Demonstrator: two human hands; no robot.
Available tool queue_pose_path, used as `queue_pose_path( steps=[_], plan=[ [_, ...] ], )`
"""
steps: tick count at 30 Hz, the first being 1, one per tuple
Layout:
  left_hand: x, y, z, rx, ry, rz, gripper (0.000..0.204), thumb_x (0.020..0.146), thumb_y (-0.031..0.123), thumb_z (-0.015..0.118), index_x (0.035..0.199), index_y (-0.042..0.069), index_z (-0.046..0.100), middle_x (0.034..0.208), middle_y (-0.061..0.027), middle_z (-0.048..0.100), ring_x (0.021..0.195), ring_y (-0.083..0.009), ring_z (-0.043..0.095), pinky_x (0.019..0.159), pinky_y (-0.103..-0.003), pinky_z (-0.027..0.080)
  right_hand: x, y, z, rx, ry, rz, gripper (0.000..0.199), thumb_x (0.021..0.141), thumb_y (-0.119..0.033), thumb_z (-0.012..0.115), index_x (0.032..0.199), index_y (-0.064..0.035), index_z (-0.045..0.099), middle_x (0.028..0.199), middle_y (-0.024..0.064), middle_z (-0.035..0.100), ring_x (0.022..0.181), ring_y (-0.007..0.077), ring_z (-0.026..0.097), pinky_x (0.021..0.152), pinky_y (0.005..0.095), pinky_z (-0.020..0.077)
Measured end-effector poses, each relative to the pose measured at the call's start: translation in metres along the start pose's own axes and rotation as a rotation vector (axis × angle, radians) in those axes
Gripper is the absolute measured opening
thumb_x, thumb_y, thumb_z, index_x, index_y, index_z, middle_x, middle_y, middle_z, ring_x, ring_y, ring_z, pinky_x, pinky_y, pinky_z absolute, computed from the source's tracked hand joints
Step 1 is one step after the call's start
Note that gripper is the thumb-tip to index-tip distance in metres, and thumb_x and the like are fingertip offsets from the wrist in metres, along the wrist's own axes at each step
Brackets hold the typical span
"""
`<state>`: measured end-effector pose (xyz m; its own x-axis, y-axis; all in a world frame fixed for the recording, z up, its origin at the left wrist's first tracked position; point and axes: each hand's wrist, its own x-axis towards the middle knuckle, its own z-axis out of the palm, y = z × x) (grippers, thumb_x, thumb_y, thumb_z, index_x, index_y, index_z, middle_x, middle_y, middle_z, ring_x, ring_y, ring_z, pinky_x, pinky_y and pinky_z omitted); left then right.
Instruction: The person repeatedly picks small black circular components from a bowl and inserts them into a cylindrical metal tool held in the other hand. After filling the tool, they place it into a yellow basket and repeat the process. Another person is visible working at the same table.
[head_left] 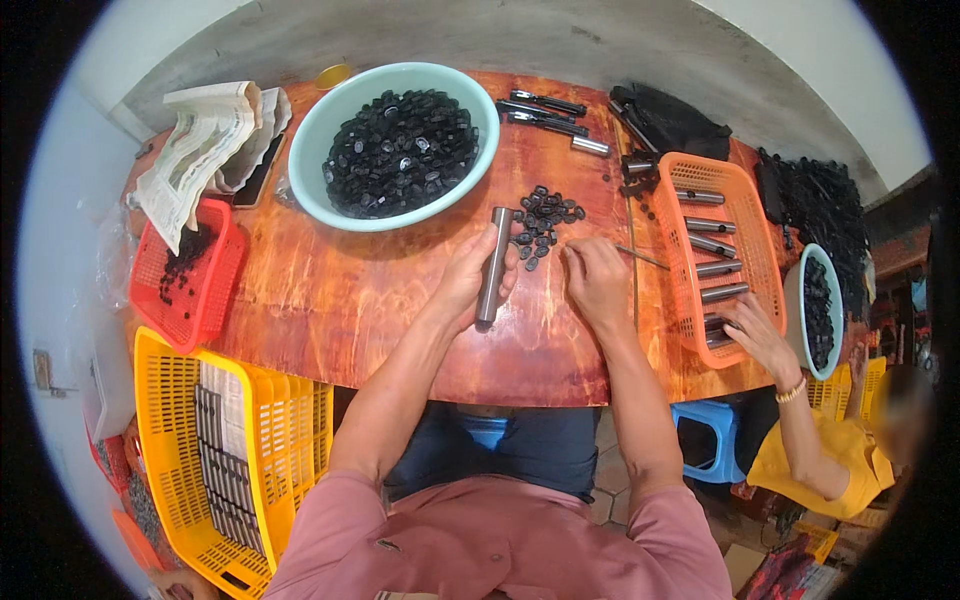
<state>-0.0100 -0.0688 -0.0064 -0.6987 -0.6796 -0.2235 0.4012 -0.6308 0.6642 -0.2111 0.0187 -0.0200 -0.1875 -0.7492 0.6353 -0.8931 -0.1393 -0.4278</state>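
Note:
My left hand is wrapped round a grey metal tube, which stands tilted over the wooden table. Just right of it, my right hand is closed, its fingertips pinched together close to the table; what they hold, if anything, is hidden. A thin dark rod runs out to the right beside that hand; I cannot tell whether the hand touches it. Small black oval pieces lie in a loose pile beyond and between my hands. Many more such pieces fill a pale green basin at the back left.
An orange basket at right holds several metal tubes, and a co-worker's hand reaches into it. More tubes and black parts lie at the back. A red basket, a yellow crate and crumpled paper are at left.

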Motion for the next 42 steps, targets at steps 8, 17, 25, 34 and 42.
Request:
queue_pose_path(
  steps=[8,17,25,34,42],
  plan=[
    [-0.004,0.001,0.010,0.143,-0.008,0.012,0.043,0.110,0.044,0.049,0.128,0.005,0.056,0.077,-0.0019,0.056,0.054,-0.0112,0.054,0.043,-0.025,0.041,-0.002,-0.005,-0.002,-0.084,-0.018,-0.031,0.007,0.087,-0.004,0.072,0.091,-0.0015,0.067,0.086,0.0151,0.066,0.082,0.0356,0.064,0.073,0.0437,0.0525],
    [-0.004,0.000,0.006,0.161,-0.019,0.046,0.047,0.108,0.048,0.054,0.127,0.005,0.057,0.077,0.0007,0.062,0.054,-0.0074,0.056,0.041,-0.022,0.041,-0.003,-0.004,0.003,-0.093,-0.016,-0.027,0.005,0.089,-0.006,0.069,0.091,-0.0017,0.068,0.089,0.0154,0.067,0.086,0.0359,0.065,0.077,0.0439,0.0530],
    [0.002,-0.009,-0.005,0.232,-0.070,0.101,0.043,0.107,0.043,0.057,0.130,0.006,0.056,0.084,-0.0009,0.063,0.057,-0.0068,0.058,0.044,-0.022,0.045,-0.005,0.005,0.006,-0.094,0.016,-0.059,0.006,0.087,-0.005,0.069,0.092,-0.0018,0.066,0.091,0.0172,0.067,0.090,0.0385,0.065,0.079,0.0472,0.0532],
    [0.008,-0.008,-0.014,-0.027,-0.118,0.120,0.030,0.110,0.027,0.051,0.130,0.005,0.057,0.098,-0.0081,0.067,0.079,-0.0167,0.066,0.070,-0.033,0.056,-0.003,0.005,0.006,-0.094,0.046,-0.077,0.006,0.087,-0.005,0.069,0.086,-0.0015,0.063,0.087,0.0170,0.064,0.086,0.0382,0.063,0.076,0.0476,0.0528],
    [-0.002,-0.001,0.002,0.092,-0.100,0.085,0.033,0.103,0.020,0.064,0.131,0.003,0.057,0.113,-0.0127,0.070,0.093,-0.0202,0.070,0.085,-0.036,0.060,-0.005,0.006,0.008,-0.071,0.032,-0.073,0.005,0.087,-0.005,0.069,0.086,-0.0016,0.064,0.086,0.0163,0.063,0.085,0.0372,0.063,0.075,0.0470,0.0529]
  ],
)
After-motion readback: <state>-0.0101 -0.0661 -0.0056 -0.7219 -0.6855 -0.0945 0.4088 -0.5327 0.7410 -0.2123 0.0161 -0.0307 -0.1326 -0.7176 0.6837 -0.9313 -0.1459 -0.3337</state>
